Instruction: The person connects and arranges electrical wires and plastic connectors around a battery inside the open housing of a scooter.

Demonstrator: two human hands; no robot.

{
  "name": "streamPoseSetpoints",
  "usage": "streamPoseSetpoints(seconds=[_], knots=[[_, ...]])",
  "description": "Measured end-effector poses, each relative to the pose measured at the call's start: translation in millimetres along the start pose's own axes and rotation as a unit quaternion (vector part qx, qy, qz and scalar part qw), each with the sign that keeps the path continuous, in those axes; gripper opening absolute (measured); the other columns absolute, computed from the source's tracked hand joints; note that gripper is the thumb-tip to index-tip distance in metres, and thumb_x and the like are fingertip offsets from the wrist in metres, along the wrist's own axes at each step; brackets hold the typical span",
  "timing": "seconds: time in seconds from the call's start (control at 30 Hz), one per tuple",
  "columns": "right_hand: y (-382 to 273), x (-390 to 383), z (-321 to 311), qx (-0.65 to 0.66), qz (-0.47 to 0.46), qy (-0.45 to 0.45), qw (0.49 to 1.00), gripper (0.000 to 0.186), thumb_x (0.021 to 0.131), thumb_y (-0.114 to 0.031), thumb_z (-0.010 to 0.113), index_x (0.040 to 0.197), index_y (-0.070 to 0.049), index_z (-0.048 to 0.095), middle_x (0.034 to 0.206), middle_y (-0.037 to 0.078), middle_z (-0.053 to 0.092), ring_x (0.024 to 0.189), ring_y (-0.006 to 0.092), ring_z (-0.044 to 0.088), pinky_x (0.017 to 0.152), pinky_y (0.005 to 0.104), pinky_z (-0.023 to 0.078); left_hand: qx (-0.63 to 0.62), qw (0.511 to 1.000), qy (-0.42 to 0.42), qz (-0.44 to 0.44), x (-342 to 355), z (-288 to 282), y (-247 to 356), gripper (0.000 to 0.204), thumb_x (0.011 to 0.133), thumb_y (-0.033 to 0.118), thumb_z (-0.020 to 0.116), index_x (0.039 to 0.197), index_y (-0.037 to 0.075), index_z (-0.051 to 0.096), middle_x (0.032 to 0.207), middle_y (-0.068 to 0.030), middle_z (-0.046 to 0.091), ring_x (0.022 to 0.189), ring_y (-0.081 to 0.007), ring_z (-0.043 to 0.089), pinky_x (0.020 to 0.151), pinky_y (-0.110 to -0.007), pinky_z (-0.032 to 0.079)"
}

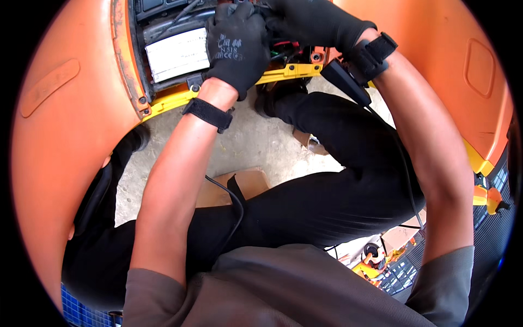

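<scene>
Both my hands wear black gloves and reach into an open compartment of an orange machine body [65, 131]. My left hand [239, 46] is closed, its fingers curled down at the picture's top edge; what they grip is hidden. Just beside it, my right hand [318, 23] reaches in from the right, its fingertips lost among dark parts. Left of my left hand lies a black block with a white printed label [178, 54]. Red and green wires [283, 49] show below my right hand. A yellow strip [291, 71] with bolts edges the compartment.
A black box-shaped device [346, 82] hangs by my right wrist, its cable running down along my arm. Brown cardboard [248, 182] lies on the concrete floor [256, 147] between my legs. Orange panels flank both sides. Orange-and-white equipment [373, 256] stands at lower right.
</scene>
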State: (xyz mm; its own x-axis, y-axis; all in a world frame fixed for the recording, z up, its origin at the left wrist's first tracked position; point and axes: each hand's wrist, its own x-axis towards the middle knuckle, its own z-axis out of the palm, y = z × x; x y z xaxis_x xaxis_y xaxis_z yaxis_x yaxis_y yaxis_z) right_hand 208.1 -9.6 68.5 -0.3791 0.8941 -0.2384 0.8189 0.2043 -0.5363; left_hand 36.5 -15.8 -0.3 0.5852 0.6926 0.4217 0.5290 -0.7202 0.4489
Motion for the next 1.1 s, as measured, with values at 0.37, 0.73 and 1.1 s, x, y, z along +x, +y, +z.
streamPoseSetpoints(seconds=[0.37,0.73,1.1], knots=[[-2.8,-26.6,-17.3,0.13,0.154,0.014,0.979,0.017,0.093,-0.014,0.067,0.102,0.001,0.066,0.083,0.007,0.068,0.077,0.0127,0.065,0.071,0.0297,0.055,-0.108,0.99,0.053,-0.075,-6.6,-8.5,1.1,0.026,0.076,0.013,0.076,0.101,0.008,0.069,0.108,-0.0124,0.061,0.102,-0.0348,0.054,0.089,-0.044,0.044],[6.0,-39.1,8.9,0.195,0.155,0.187,0.95,0.023,0.094,-0.024,0.062,0.1,-0.002,0.068,0.082,0.019,0.067,0.075,0.034,0.065,0.072,0.0395,0.052,-0.095,0.988,0.094,-0.083,-2.5,-0.8,5.8,0.053,0.08,0.014,0.07,0.131,0.009,0.056,0.129,-0.0121,0.053,0.111,-0.0349,0.05,0.097,-0.046,0.042],[3.8,-17.1,4.5,0.156,0.27,0.148,0.939,0.028,0.099,-0.022,0.054,0.085,0.0,0.064,0.072,0.004,0.068,0.056,0.0112,0.063,0.054,0.026,0.052,0.045,0.997,-0.014,-0.055,29.2,-3.4,8.8,0.057,0.08,0.028,0.073,0.132,0.009,0.057,0.123,-0.0122,0.056,0.113,-0.033,0.05,0.095,-0.046,0.042]])
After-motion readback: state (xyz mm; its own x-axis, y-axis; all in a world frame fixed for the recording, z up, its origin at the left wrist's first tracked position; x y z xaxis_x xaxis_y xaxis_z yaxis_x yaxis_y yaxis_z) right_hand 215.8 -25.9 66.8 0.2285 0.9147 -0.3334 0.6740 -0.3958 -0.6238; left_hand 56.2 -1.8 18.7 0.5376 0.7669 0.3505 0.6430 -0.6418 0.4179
